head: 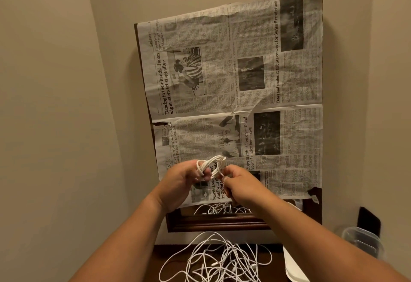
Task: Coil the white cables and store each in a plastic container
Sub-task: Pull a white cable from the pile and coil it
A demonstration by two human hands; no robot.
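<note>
A small coil of white cable is held up in front of the newspaper. My left hand grips the coil with loops around its fingers. Just to the right, my right hand pinches a strand of the same cable. Below my forearms, a loose tangle of white cables lies on the dark wooden surface. A clear plastic container sits at the lower right, partly hidden behind my right forearm.
A sheet of newspaper covers a dark-framed panel on the beige wall; cable loops show at its lower edge. A white flat object lies right of the tangle. A dark object stands behind the container.
</note>
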